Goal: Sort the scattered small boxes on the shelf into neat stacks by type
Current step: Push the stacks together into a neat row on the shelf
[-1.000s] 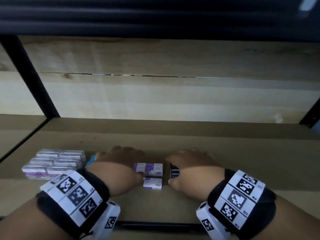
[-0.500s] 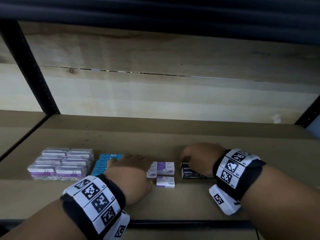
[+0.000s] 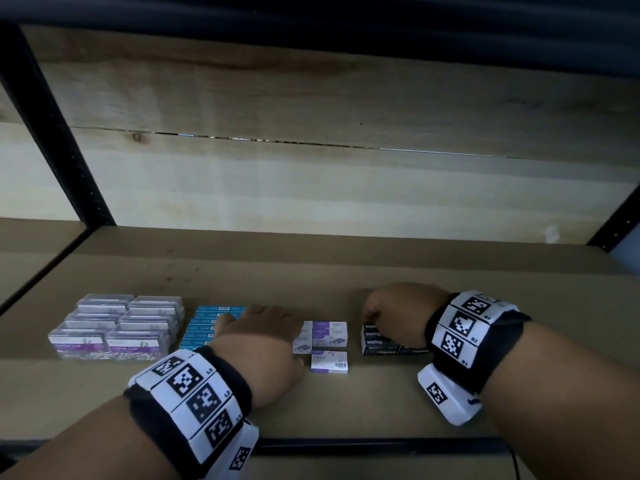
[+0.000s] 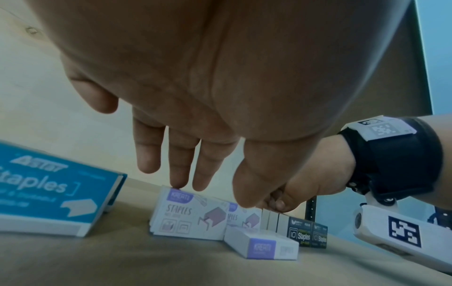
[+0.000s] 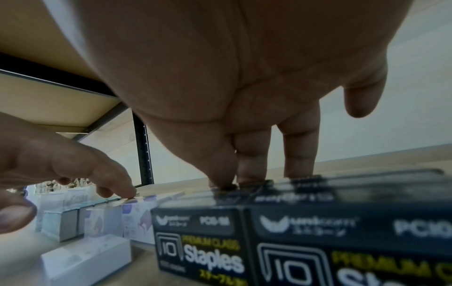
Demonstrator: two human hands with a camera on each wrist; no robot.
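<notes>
Wooden shelf (image 3: 346, 271) is carrying sorted rows. One loose white-and-purple cardboard staples box (image 3: 329, 361) is lying flat, long axis running 9-to-3, at 6 o'clock of the upright white-and-purple row (image 3: 329, 332). Left hand (image 3: 258, 336), fingers extended and holding nothing, is resting just at its 9 o'clock, nearer. Right hand (image 3: 398, 313) is pressing fingertips on the black staples boxes (image 3: 384, 342) at 3 o'clock.

Left hand (image 3: 263, 336) palm down with fingers extended, right hand (image 3: 394, 313) lowered, fingertips (image 5: 247, 174) apparently pressing downward
</notes>
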